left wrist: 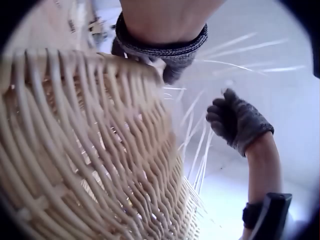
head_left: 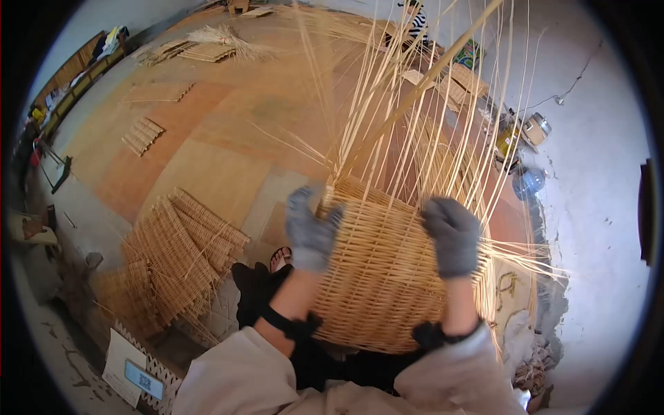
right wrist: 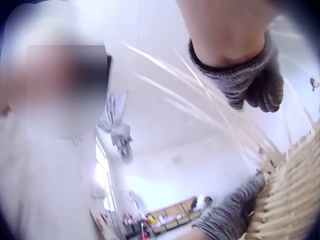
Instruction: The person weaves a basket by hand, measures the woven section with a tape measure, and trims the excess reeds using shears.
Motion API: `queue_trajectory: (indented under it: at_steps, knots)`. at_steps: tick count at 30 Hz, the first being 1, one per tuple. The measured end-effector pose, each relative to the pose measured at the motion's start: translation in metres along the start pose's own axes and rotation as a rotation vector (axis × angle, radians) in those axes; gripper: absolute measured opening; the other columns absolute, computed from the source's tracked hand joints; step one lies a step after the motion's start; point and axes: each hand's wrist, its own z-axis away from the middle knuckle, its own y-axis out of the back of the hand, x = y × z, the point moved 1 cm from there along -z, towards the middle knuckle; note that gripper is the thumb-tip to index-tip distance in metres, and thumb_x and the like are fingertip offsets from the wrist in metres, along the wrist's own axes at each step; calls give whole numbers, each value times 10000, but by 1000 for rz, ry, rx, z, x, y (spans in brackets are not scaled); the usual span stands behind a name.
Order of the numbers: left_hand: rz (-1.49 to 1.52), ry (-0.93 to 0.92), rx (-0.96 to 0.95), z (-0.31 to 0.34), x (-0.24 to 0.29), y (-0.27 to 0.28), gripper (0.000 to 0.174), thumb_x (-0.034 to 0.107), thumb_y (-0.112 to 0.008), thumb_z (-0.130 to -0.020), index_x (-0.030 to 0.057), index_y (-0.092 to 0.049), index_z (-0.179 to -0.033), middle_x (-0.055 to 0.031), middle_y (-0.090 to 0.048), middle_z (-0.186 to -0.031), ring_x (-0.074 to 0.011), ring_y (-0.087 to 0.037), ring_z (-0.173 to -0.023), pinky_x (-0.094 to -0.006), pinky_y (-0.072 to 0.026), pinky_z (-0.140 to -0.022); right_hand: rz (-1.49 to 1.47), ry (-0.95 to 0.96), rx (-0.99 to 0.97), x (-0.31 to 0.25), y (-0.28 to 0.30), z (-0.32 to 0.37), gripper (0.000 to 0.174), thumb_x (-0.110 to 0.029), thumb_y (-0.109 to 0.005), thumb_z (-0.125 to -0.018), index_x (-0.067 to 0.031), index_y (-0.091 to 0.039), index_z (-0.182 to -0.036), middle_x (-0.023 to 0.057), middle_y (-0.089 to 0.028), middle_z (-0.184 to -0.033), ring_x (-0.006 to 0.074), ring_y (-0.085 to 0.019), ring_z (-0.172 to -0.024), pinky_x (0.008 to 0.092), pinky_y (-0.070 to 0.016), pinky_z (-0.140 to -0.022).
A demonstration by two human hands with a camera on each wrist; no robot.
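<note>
A woven wicker basket (head_left: 380,270) stands in front of the person's body, long loose canes (head_left: 415,138) rising and fanning out from its far side. My left hand (head_left: 312,232), in a grey knit glove, grips the basket's upper left corner, the thumb on the near face. In the left wrist view the weave fills much of the picture below that hand. My right hand (head_left: 453,235), gloved alike, is by the basket's upper right corner with its fingers curled. The left wrist view shows this right hand (left wrist: 237,122) apart from the weave, with nothing visible in its grasp.
Several woven panels (head_left: 176,256) are piled on the floor at left, with more panels (head_left: 142,135) farther off. A phone (head_left: 144,379) lies at lower left. A wall (head_left: 588,138) runs along the right, with a blue bottle (head_left: 529,181) beside it. Another person (head_left: 416,24) is at the back.
</note>
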Motion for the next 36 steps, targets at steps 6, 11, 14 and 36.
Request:
queue_trajectory:
  at_steps: [6,11,14,36]
  knots:
    - [271,212,-609,-44,-32,-5,562,134,-708,-694,40,-438,-1178,-82,-508,-1122,-174,-493,-993,-255,-397,-875,342,182,-269,-14,-105,-47,258,-274,-511,-836,-47,-600,-752,157,-582,-687,298,-576,-631,351,-460,-556]
    - [284,157,-679,-48,-48,-11,700,243,-744,-653,38,-398,-1226,-125,-488,-1168,-213,-445,-1099,-292,-341,-939,528,636,-310,-5,-122,-62,298,-316,-501,-840,-44,-607,-776,168,-574,-661,301,-577,-634,362,-464,-582]
    - [183,101,-609,-54,-64,-19,835,356,-771,-587,-6,-385,-1233,-167,-461,-1213,-264,-436,-1121,-311,-339,-944,688,239,-553,-48,-142,-80,350,-350,-456,-852,-34,-578,-761,166,-577,-661,315,-580,-661,371,-462,-623]
    - [43,392,-1036,-103,-10,13,315,271,-626,-784,44,-609,-1002,-60,-615,-902,-125,-542,-806,-227,-446,-712,-827,-461,-66,72,-64,-15,143,-118,-540,-824,13,-565,-876,125,-591,-803,168,-582,-694,261,-500,-601]
